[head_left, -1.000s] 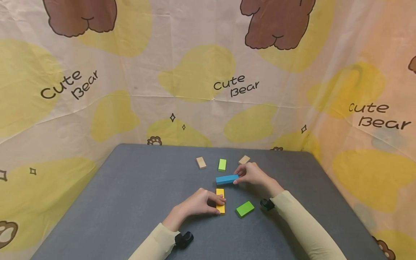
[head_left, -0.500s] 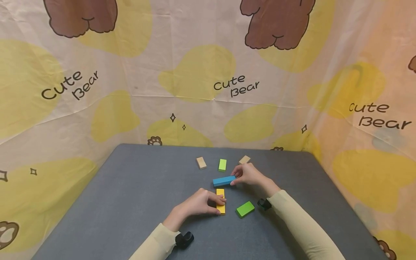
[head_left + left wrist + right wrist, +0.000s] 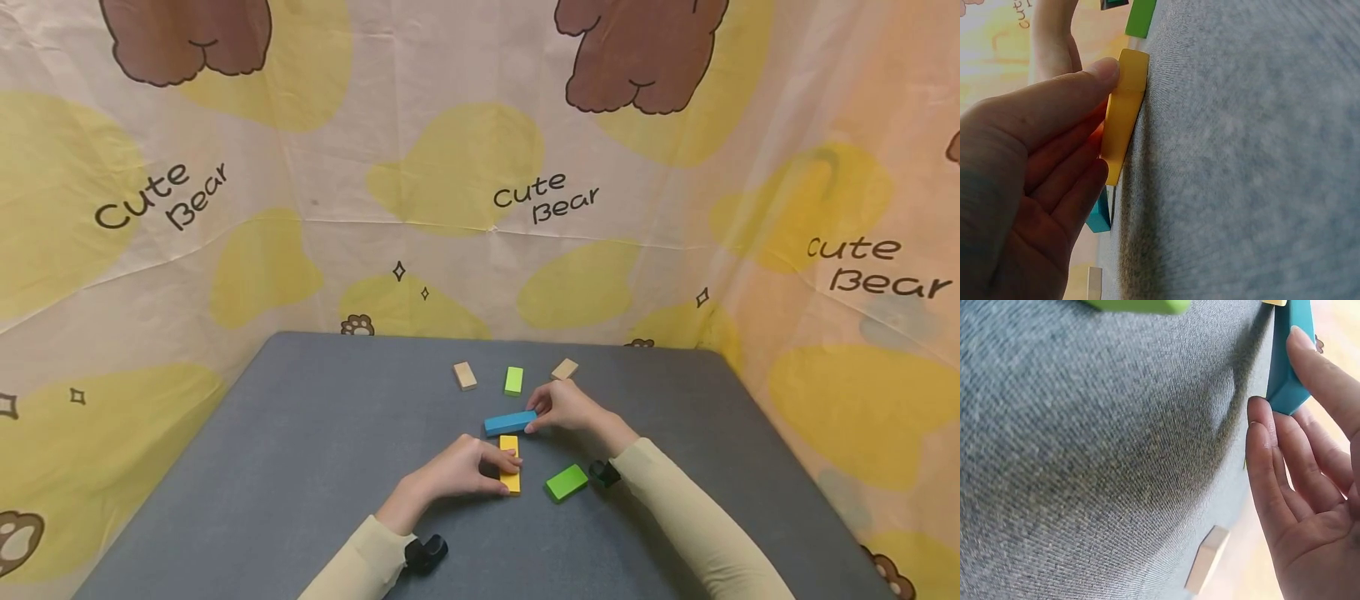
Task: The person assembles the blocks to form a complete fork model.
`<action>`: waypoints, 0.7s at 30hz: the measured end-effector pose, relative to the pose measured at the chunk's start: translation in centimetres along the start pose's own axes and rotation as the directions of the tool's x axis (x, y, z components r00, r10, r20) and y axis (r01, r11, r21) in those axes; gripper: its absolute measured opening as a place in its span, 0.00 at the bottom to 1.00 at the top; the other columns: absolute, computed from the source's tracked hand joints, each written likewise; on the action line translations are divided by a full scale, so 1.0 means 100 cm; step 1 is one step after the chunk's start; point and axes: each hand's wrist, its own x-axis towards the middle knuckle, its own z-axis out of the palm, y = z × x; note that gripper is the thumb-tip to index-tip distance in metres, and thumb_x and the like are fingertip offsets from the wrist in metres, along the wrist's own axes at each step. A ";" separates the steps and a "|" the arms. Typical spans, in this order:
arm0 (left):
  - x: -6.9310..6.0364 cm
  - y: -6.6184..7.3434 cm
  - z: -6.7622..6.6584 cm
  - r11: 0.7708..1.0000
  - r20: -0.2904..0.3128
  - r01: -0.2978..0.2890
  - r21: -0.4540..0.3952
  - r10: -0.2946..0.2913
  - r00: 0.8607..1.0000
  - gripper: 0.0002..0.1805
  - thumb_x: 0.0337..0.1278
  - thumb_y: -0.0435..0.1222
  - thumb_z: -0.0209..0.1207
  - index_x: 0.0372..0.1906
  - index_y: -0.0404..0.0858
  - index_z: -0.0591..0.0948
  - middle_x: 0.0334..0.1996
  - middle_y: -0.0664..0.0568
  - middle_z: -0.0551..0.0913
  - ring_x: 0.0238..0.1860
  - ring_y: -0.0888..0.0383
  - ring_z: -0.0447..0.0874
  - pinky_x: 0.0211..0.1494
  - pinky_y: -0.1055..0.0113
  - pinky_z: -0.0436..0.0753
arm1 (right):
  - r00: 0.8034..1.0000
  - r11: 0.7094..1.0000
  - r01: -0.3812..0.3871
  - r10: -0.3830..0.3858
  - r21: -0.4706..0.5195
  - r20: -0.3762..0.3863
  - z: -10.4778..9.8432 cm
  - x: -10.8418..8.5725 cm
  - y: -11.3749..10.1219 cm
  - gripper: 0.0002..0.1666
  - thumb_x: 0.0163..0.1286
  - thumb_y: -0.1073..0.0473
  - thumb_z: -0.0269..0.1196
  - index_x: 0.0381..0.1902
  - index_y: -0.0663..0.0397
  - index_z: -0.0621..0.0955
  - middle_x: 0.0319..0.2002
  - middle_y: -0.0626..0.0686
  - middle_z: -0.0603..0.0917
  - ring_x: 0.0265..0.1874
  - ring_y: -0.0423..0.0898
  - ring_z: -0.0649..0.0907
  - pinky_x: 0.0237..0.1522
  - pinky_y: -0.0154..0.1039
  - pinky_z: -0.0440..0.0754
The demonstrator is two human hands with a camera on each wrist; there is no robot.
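Yellow block (image 3: 1125,115): on the desk (image 3: 300,433), pinched by the left hand (image 3: 459,468). Blue block (image 3: 507,424): held crosswise just beyond the yellow block's far end, its right end gripped by the right hand (image 3: 576,407). Green block (image 3: 566,483): laid to the right. Light green block (image 3: 513,381): placed farther off, between two wooden blocks (image 3: 465,376).

I count one yellow block (image 3: 505,467), one blue block (image 3: 508,423) at its 12 o'clock, two green blocks (image 3: 513,381) (image 3: 566,483) (12 and 3:30 from yellow), two tan blocks (image 3: 465,376) (image 3: 565,369) (11 and 1), so six, plus two hands (image 3: 461,468) (image 3: 570,406), one worktop (image 3: 300,433).
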 end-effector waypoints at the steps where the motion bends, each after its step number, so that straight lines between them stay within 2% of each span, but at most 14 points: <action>1: 0.000 0.000 0.000 1.000 -0.001 -0.004 0.003 0.004 1.000 0.19 0.51 0.44 0.69 0.50 0.48 0.86 0.52 0.62 0.86 0.56 0.71 0.81 0.60 0.73 0.79 | 1.000 1.000 -0.001 0.001 -0.001 0.002 0.000 0.000 0.000 0.19 0.48 0.47 0.76 0.35 0.50 0.86 0.32 0.47 0.88 0.30 0.35 0.82 0.34 0.28 0.81; 21: 0.000 0.000 -0.001 1.000 0.003 0.005 -0.015 -0.005 1.000 0.19 0.51 0.44 0.69 0.50 0.47 0.86 0.52 0.63 0.85 0.56 0.72 0.81 0.59 0.75 0.79 | 0.998 1.000 0.002 -0.001 -0.024 0.057 0.003 0.001 -0.003 0.18 0.48 0.50 0.77 0.34 0.49 0.84 0.33 0.47 0.87 0.31 0.37 0.82 0.38 0.32 0.84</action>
